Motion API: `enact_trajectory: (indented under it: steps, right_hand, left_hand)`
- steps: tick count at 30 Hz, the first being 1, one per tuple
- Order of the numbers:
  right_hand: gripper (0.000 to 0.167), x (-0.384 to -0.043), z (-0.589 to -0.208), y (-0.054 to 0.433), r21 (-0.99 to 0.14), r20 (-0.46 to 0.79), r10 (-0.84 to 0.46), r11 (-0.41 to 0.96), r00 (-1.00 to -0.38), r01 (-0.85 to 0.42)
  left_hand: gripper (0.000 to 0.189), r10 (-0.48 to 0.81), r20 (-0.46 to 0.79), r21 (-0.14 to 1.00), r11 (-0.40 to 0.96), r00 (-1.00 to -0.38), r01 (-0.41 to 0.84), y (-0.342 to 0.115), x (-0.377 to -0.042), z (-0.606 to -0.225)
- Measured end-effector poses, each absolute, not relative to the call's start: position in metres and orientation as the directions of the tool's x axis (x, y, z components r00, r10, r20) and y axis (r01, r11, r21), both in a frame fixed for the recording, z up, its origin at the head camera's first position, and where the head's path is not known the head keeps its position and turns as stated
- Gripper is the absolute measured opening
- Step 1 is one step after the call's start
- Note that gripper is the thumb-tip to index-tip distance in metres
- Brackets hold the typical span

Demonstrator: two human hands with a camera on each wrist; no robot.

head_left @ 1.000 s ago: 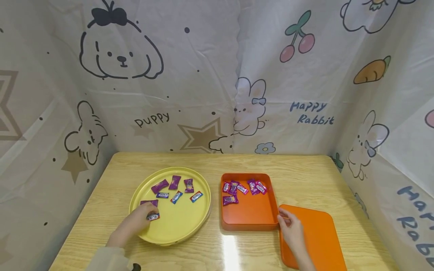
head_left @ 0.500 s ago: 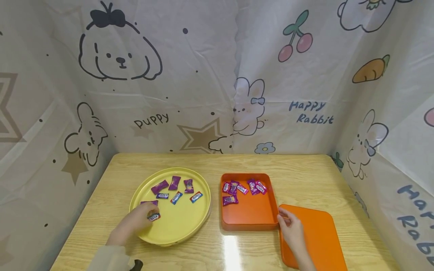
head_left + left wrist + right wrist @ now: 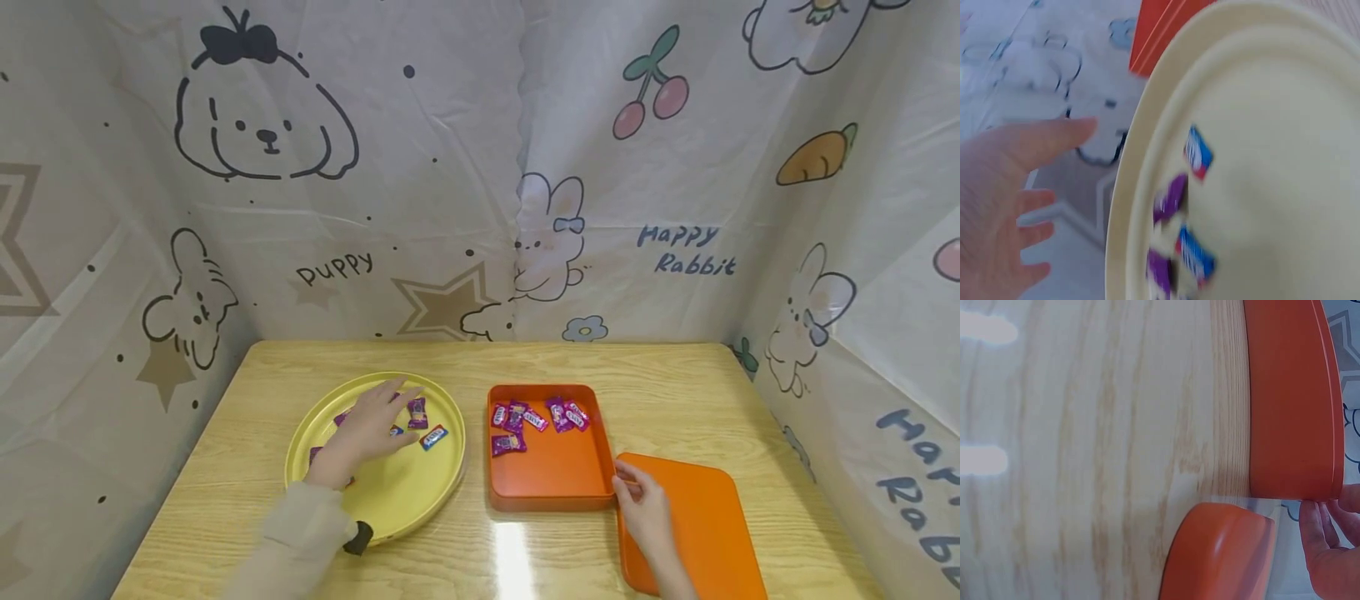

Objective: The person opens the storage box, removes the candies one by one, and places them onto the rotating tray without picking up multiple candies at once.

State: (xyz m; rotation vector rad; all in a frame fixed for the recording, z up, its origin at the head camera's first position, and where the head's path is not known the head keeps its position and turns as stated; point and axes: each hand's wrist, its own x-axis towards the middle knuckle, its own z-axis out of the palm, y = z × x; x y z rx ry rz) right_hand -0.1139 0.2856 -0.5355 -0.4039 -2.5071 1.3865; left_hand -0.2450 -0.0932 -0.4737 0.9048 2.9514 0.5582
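My left hand [image 3: 366, 425] hovers over the yellow round tray [image 3: 401, 523] with its fingers spread and nothing between them. Beside its fingertips lie a purple-wrapped candy [image 3: 417, 412] and a blue-and-red wrapped candy [image 3: 433, 437]; other candies are partly hidden beneath the hand. In the left wrist view, thumb and fingers stand apart beyond the tray rim [image 3: 1124, 187]. My right hand [image 3: 645, 504] holds the right wall of the orange-red box [image 3: 551, 502], fingertips against its outer side and a digit at the rim. Several purple and pink candies [image 3: 536, 418] lie inside the box.
An orange lid [image 3: 705, 525] lies on the wooden table [image 3: 517, 362] under my right hand, just right of the box. A printed cloth [image 3: 442, 208] hangs behind the table and along both sides.
My left hand has left the candy at the tray's lower left, moved up and right over the tray, and spread its fingers. The right hand stays at the box.
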Motion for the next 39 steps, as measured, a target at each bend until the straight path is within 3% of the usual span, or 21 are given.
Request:
enact_trajectory:
  steps: [6, 17, 24, 30, 36, 39]
  right_hand:
    - [0.028, -0.114, -0.536, 0.286, -0.856, 0.082, 0.357, 0.503, -0.931, 0.118]
    - [0.027, -0.114, -0.536, 0.285, -0.854, 0.071, 0.365, 0.503, -0.928, 0.132]
    - [0.028, -0.114, -0.535, 0.286, -0.858, 0.071, 0.362, 0.498, -0.930, 0.128]
    - [0.028, -0.114, -0.537, 0.286, -0.856, 0.043, 0.369, 0.493, -0.928, 0.156]
    - [0.028, -0.114, -0.537, 0.287, -0.859, 0.042, 0.362, 0.489, -0.931, 0.152]
    - [0.028, -0.113, -0.537, 0.286, -0.864, 0.058, 0.358, 0.485, -0.932, 0.133]
  left_hand:
    - [0.071, 0.602, 0.044, 0.269, 0.761, -0.797, 0.590, -0.045, -0.258, -0.472]
    - [0.070, 0.683, -0.061, 0.247, 0.717, -0.728, 0.652, 0.032, -0.261, -0.476]
    - [0.066, 0.673, -0.133, 0.268, 0.731, -0.728, 0.627, 0.067, -0.258, -0.479]
    - [0.051, 0.624, -0.238, 0.285, 0.777, -0.744, 0.561, 0.084, -0.259, -0.482]
    - [0.018, 0.610, -0.231, 0.271, 0.789, -0.758, 0.552, 0.091, -0.261, -0.488]
    - [0.014, 0.590, -0.238, 0.259, 0.804, -0.771, 0.536, 0.095, -0.260, -0.491]
